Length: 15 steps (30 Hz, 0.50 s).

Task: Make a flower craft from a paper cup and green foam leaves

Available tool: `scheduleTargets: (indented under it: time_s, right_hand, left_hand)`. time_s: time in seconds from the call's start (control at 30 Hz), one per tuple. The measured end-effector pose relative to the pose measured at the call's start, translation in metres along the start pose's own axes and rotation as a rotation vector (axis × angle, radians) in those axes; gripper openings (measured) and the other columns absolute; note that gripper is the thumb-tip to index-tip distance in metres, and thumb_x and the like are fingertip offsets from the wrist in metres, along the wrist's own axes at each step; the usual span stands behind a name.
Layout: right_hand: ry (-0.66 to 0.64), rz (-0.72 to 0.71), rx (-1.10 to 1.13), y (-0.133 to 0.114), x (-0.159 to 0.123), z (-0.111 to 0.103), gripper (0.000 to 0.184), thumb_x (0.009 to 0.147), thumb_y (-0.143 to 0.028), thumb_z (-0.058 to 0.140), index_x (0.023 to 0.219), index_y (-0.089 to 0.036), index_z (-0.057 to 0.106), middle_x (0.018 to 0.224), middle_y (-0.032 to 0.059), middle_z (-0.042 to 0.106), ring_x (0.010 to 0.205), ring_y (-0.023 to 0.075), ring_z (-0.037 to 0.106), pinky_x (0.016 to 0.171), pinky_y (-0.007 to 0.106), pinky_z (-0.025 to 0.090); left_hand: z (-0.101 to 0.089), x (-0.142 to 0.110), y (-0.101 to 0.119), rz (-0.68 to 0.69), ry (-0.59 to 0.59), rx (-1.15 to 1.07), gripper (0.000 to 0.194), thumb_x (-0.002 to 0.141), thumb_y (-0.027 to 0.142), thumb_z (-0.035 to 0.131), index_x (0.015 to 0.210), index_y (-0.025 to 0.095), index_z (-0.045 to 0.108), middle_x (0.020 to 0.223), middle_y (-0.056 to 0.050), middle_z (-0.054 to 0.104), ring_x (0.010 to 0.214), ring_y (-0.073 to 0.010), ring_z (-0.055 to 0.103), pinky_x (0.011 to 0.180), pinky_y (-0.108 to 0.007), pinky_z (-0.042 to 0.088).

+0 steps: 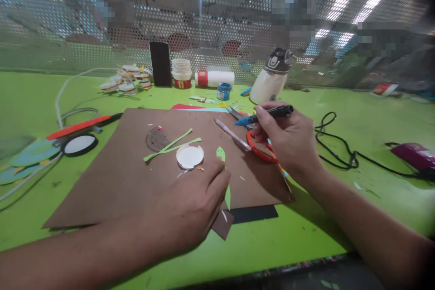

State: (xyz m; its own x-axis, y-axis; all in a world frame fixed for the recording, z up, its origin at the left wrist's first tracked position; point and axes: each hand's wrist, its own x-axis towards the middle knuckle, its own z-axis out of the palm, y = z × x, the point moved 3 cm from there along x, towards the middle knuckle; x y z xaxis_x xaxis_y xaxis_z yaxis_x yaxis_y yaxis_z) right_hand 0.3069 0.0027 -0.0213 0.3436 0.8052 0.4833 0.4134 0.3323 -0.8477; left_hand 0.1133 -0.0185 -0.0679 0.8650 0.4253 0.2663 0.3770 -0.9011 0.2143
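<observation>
L forearm (84,244) up front, L hand (199,195) over green paper strip (221,153); R hand (294,140) w/ blk marker (279,111).
L fingers bent, close tog., can't tell if pinching; strip's on brown sheet (108,172), right of white disc (190,157). R thumb & fingers pinch marker, blue end pointing left, nr red-handled scissors (250,142).

This looks like a craft workspace: on the green table (353,99) are brown card (115,181), scissors (263,157), a protractor (158,138), a marker (282,110) and 2 cut paper strips (180,138).
</observation>
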Motion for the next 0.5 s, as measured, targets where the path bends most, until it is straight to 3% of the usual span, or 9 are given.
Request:
scheduleTargets:
  time_s: [0.13, 0.27, 0.4, 0.5]
  right_hand:
    - [-0.001, -0.104, -0.055, 0.008, 0.002, 0.000, 0.018, 0.086, -0.034, 0.063, 0.097, -0.019, 0.065, 0.069, 0.0002, 0.067, 0.059, 0.0151, 0.064, 0.055, 0.028, 0.053]
    - [0.059, -0.307, -0.288, 0.013, 0.006, -0.003, 0.023, 0.087, -0.023, 0.057, 0.106, -0.016, 0.066, 0.097, 0.0092, 0.069, 0.088, 0.0209, 0.065, 0.082, 0.039, 0.051]
    - [0.066, -0.323, -0.311, 0.022, 0.012, -0.002, 0.034, 0.079, -0.016, 0.058, 0.113, -0.015, 0.065, 0.107, 0.0130, 0.065, 0.102, 0.0260, 0.060, 0.094, 0.044, 0.045]
    - [0.067, -0.314, -0.290, 0.025, 0.013, -0.001, 0.041, 0.078, -0.018, 0.060, 0.119, -0.018, 0.060, 0.116, 0.0124, 0.064, 0.110, 0.0265, 0.058, 0.097, 0.045, 0.044]
  left_hand:
    - [-0.009, -0.002, 0.001, -0.058, 0.103, -0.075, 0.024, 0.096, 0.017, 0.036, 0.113, 0.012, 0.051, 0.120, -0.017, 0.054, 0.101, -0.0221, 0.057, 0.084, -0.039, 0.052]
    - [-0.013, -0.003, 0.005, -0.054, 0.100, -0.046, 0.017, 0.093, 0.015, 0.039, 0.097, 0.014, 0.056, 0.101, -0.012, 0.060, 0.085, -0.0184, 0.059, 0.074, -0.033, 0.051]
    - [-0.021, -0.003, 0.008, 0.057, 0.143, 0.051, 0.016, 0.088, 0.013, 0.044, 0.083, 0.015, 0.059, 0.084, -0.010, 0.062, 0.082, -0.0196, 0.060, 0.071, -0.031, 0.050]
    - [-0.039, -0.005, 0.007, 0.092, 0.206, 0.080, 0.016, 0.086, 0.010, 0.045, 0.084, 0.017, 0.060, 0.081, -0.008, 0.063, 0.078, -0.0178, 0.061, 0.069, -0.028, 0.049]
